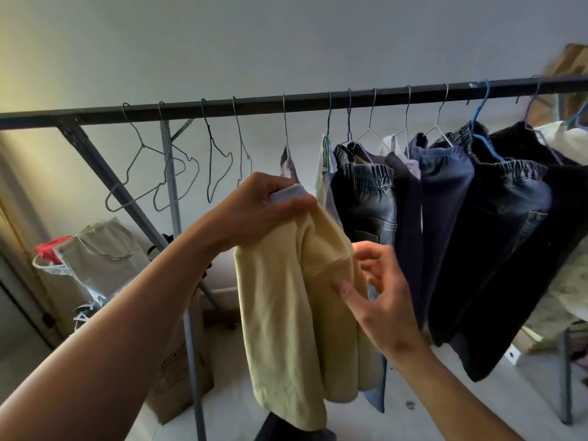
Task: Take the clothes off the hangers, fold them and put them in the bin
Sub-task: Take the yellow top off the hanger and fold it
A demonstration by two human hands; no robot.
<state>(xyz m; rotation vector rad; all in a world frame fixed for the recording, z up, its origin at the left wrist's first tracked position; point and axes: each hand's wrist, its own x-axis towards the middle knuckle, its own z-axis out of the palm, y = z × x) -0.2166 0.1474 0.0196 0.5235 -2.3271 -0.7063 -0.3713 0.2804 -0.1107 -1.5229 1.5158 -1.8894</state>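
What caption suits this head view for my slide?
Left hand grips a pale yellow fabric garment below a dark metal rail; open right hand beside it.

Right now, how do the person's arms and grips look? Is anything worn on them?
The left arm and the right arm are bare up to the frame's edge; no sleeve shows. The left grip and the right grip wear no glove. I see no ring, watch or bracelet. The nails look short and unpainted.
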